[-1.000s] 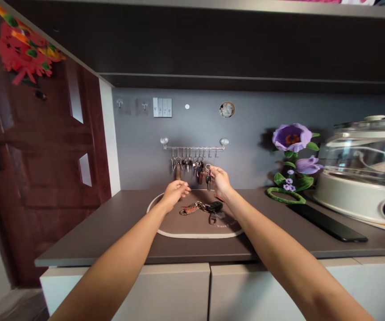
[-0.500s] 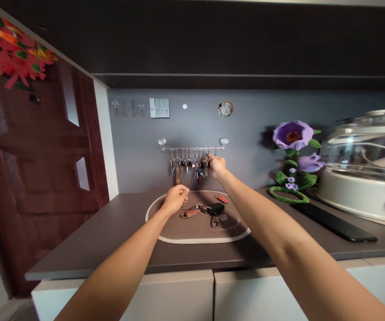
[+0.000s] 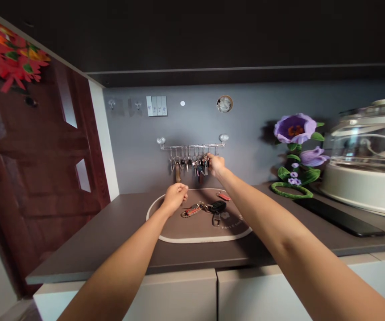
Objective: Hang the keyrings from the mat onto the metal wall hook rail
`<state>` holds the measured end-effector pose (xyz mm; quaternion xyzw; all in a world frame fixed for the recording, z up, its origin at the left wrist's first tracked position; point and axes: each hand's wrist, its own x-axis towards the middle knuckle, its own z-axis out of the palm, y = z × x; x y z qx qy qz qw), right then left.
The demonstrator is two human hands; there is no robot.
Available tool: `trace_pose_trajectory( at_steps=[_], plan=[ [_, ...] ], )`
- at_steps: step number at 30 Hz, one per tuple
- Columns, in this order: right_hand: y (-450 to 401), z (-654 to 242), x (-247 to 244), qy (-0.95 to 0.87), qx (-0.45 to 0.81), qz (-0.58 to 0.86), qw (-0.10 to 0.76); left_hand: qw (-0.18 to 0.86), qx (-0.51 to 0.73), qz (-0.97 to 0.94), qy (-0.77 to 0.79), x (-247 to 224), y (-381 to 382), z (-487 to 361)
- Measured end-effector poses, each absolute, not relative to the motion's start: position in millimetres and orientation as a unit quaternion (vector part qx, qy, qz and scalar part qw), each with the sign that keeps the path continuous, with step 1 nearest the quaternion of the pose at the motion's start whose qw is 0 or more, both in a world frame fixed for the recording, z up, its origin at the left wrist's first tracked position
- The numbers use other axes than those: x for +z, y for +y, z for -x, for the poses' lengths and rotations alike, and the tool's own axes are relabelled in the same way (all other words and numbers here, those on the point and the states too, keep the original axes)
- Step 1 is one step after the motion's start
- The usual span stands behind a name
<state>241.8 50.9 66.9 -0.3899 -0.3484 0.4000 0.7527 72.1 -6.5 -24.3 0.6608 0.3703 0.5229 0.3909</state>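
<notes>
A clear hook rail (image 3: 194,146) on the grey wall carries a row of keys (image 3: 188,163) on rings. My right hand (image 3: 217,165) is at the right part of that row, its fingers closed on a bunch of keys (image 3: 206,163) hanging there; the exact grip is partly hidden. Lower left, my left hand (image 3: 175,196) hovers over the far-left part of a brown mat (image 3: 192,232), fingers pinched together, and whatever they may hold does not show. On the mat lie a black car key fob (image 3: 218,206), a red-and-dark key holder (image 3: 192,209) and a red tag (image 3: 224,196).
Right of the mat stand a purple flower ornament (image 3: 294,133) with a green ring base, a black phone (image 3: 341,217) and a white appliance with a clear cover (image 3: 366,178). A dark cabinet (image 3: 192,35) overhangs the counter (image 3: 95,232). A brown door (image 3: 55,196) is at left.
The camera view has shifted slightly. My right hand stays at the keys on the rail, where the bunch by its fingers has turned a little. My left hand has hardly moved.
</notes>
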Motion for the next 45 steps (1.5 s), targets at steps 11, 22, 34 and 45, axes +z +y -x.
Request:
trace_pose_trajectory(
  at_steps=[11,22,34,45],
  plan=[
    [55.9,-244.9,46.0,-0.393,0.405,0.382,0.732,0.449,0.546,-0.619,0.344,-24.4,-3.8,-71.4],
    [46.7,-256.0,29.7,-0.372,0.391,0.402,0.74,0.469,0.517,-0.636,0.33,-23.6,-5.2,-70.9],
    [-0.3,-266.2,14.3,-0.394,0.419,0.432,0.694,0.441,0.473,-0.693,0.319,-24.7,-11.9,-72.3],
    [-46.3,-254.8,-4.6,-0.495,0.43,0.411,0.633,0.329,0.417,-0.777,0.337,-21.7,-25.2,-77.1]
  ],
)
